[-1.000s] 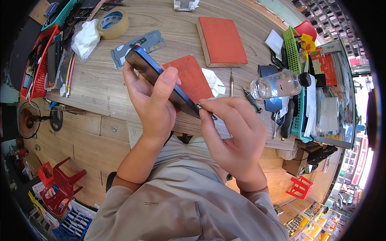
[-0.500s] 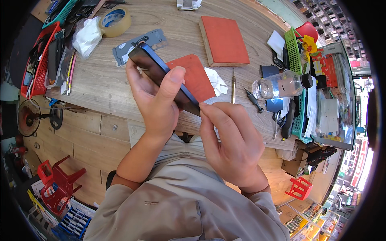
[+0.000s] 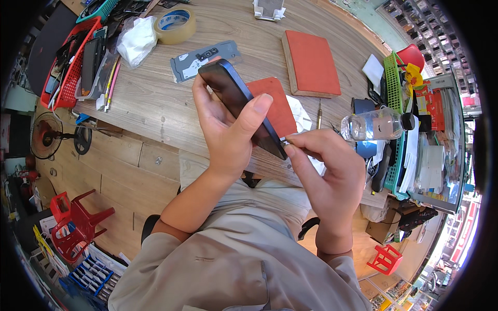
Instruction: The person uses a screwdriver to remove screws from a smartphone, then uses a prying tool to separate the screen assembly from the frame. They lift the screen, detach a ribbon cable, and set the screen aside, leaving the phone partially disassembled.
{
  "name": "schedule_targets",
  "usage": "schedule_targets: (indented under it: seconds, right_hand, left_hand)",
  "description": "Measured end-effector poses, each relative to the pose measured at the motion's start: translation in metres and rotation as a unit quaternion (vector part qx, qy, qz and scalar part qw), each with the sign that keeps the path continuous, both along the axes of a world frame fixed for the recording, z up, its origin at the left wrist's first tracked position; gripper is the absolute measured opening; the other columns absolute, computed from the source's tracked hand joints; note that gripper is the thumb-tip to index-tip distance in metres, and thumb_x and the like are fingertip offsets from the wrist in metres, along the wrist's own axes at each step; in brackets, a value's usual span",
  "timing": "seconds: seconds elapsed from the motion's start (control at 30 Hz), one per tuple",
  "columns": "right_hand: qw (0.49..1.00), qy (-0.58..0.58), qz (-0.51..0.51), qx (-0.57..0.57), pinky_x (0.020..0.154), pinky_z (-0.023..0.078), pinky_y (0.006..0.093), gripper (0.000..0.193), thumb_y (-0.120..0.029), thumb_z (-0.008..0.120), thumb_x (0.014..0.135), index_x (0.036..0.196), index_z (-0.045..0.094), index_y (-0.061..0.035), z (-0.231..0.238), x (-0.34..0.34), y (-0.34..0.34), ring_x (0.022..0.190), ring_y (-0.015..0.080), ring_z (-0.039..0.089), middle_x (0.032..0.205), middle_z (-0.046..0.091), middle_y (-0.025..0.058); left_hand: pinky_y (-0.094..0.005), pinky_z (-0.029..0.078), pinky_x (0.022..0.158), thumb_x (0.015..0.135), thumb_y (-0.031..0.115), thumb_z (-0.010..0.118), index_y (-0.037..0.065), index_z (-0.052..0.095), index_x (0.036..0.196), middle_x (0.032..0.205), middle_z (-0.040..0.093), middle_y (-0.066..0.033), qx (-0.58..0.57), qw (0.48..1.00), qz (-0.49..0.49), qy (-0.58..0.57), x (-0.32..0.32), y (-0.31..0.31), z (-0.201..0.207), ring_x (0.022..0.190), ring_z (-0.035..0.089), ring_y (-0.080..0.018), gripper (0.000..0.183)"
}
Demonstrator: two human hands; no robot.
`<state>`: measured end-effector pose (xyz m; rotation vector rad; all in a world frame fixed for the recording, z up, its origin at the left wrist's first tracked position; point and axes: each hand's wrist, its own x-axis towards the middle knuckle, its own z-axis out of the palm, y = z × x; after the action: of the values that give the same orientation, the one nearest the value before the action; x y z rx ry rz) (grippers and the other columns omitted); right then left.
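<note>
A dark smartphone (image 3: 230,92) with a blue-black edge is held at a slant above the table's front edge. My left hand (image 3: 228,136) is wrapped round it, the thumb along its side. My right hand (image 3: 334,168) is closed in a pinch at the phone's lower end; a small pale piece shows at the fingertips, too small to name. Behind the phone lie a thin red pad (image 3: 274,101) and a crumpled white paper (image 3: 299,115). A grey phone back cover (image 3: 189,61) with camera openings lies on the table beyond my left hand.
A thick red block (image 3: 314,65) lies farther back. On the left are a tape roll (image 3: 176,27), a white plastic bag (image 3: 136,42) and a red basket (image 3: 67,85). A screwdriver (image 3: 319,115), a clear bottle (image 3: 373,125) and a green basket (image 3: 392,85) are on the right.
The view has shifted, so the scene sits farther right. My right fingers have drawn slightly away from the phone's lower end, and a small pale piece now shows there. My left hand keeps its hold.
</note>
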<state>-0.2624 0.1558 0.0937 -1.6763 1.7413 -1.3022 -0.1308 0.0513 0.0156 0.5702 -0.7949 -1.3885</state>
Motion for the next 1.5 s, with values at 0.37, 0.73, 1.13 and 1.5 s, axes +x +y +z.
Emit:
schedule_targets:
  seconds: [0.37,0.73,1.13,1.5]
  right_hand:
    - [0.988,-0.142,0.041,0.052,0.084,0.064,0.0302,0.014,0.004,0.086,0.093,0.107,0.085,0.0038,-0.009,-0.017,-0.009,0.092,0.018,0.08,0.101,0.083,0.0118]
    - [0.968,-0.218,0.07,0.105,0.085,0.062,0.0284,0.018,0.011,0.084,0.094,0.112,0.082,0.0098,-0.007,-0.023,-0.013,0.095,0.0172,0.077,0.108,0.08,0.014]
    - [0.942,-0.283,0.086,0.159,0.089,0.063,0.027,0.016,0.0,0.088,0.096,0.111,0.085,0.0046,-0.012,-0.032,-0.019,0.097,0.0114,0.078,0.106,0.085,0.0076]
    - [0.913,-0.332,0.088,0.22,0.084,0.062,0.025,0.019,-0.001,0.089,0.096,0.114,0.084,0.0045,-0.011,-0.039,-0.024,0.095,0.0084,0.077,0.104,0.085,0.0057]
  left_hand:
    - [-0.0448,0.057,0.087,0.099,0.018,0.084,0.004,0.036,0.166,0.102,0.062,-0.0047,0.001,1.0,0.007,0.001,-0.001,-0.001,-0.002,0.084,0.062,-0.0155,0.083]
    - [-0.0435,0.058,0.086,0.101,0.018,0.082,0.005,0.038,0.165,0.103,0.062,-0.0038,-0.006,1.0,0.005,0.001,-0.001,-0.002,-0.003,0.082,0.061,-0.014,0.079]
    - [-0.0403,0.056,0.086,0.102,0.022,0.08,0.004,0.037,0.163,0.095,0.06,-0.0034,-0.002,1.0,-0.005,-0.014,-0.002,0.001,0.005,0.078,0.058,-0.0126,0.077]
    - [-0.0403,0.057,0.085,0.102,0.023,0.08,0.003,0.038,0.163,0.094,0.059,-0.0033,-0.01,1.0,-0.006,-0.021,-0.001,0.0,0.005,0.078,0.057,-0.0125,0.077]
